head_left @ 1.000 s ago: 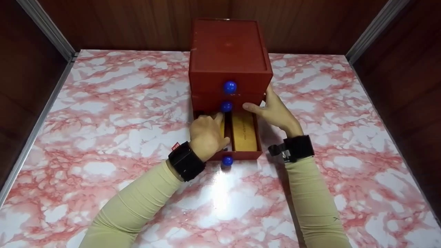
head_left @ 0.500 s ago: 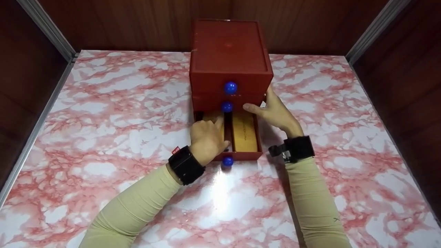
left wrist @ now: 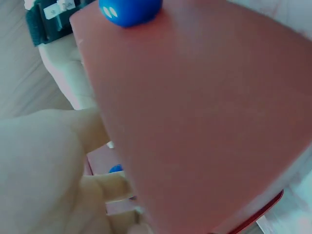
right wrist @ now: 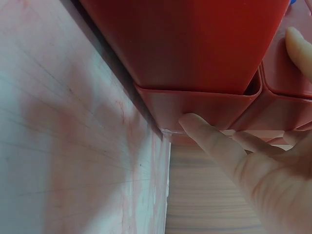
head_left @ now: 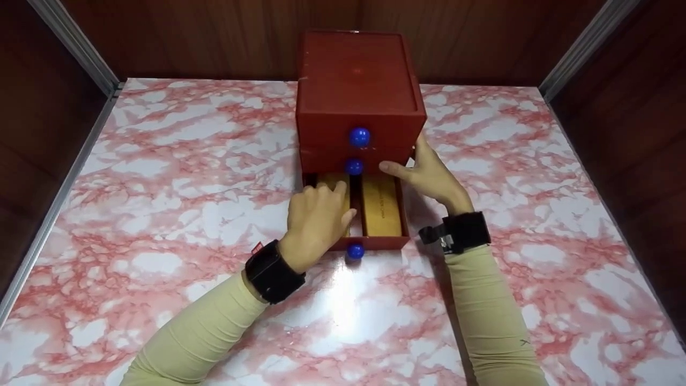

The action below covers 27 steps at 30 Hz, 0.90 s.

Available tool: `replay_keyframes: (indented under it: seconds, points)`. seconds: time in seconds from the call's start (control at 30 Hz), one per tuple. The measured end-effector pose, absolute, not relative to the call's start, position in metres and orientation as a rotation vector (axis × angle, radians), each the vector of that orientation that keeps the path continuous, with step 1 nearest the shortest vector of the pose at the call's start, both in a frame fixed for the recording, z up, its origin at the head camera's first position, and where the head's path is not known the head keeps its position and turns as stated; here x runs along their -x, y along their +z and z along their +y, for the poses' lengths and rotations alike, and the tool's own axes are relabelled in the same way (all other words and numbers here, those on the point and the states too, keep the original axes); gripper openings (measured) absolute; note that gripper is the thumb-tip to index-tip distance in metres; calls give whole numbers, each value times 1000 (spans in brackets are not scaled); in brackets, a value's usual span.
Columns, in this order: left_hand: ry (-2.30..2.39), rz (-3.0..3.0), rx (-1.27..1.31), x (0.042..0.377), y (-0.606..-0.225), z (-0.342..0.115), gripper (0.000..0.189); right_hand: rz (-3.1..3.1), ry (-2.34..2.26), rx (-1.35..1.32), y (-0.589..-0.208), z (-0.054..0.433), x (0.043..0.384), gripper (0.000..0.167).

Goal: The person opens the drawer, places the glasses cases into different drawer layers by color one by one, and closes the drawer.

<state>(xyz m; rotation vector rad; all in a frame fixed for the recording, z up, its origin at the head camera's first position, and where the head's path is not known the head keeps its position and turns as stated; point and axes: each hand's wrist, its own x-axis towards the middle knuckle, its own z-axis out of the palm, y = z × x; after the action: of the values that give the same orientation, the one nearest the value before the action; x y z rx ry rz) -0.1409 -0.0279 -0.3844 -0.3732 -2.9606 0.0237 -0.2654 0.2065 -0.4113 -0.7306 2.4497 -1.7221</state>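
A red cabinet (head_left: pixel 356 75) with blue ball knobs stands at the back middle, its bottom drawer (head_left: pixel 383 244) pulled out. Inside the drawer's right half lies a yellow box (head_left: pixel 383 206) with printed letters. Another yellow box (head_left: pixel 336 179) is on the left, mostly covered by my left hand (head_left: pixel 316 220). That hand reaches over the drawer, fingers pointing in and loosely bent; in the left wrist view its fingers pass behind the red drawer wall (left wrist: pixel 204 107). My right hand (head_left: pixel 431 174) rests against the cabinet's right corner, thumb on the front, straight fingers (right wrist: pixel 214 141) along the side.
Two upper drawers are closed, with an upper knob (head_left: pixel 359 138) and a middle knob (head_left: pixel 354 166). The table (head_left: pixel 161 187) has a red and white marbled top. Dark wood panels (head_left: pixel 214 37) wall in the back and sides.
My left hand has drawn back slightly toward the lower left and its fingers look less bent. The left yellow box shows a little more. My right hand stays in place.
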Motion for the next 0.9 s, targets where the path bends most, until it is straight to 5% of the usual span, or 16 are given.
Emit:
replay_keyframes:
  seconds: [0.47,0.9]
  points:
    - [-295,-2697,686,99,-398,-42,36,2460,-1707,730,-411,208,264,90]
    - [-352,-2720,712,83,-420,-48,47,2463,-1689,719,-410,207,265,94]
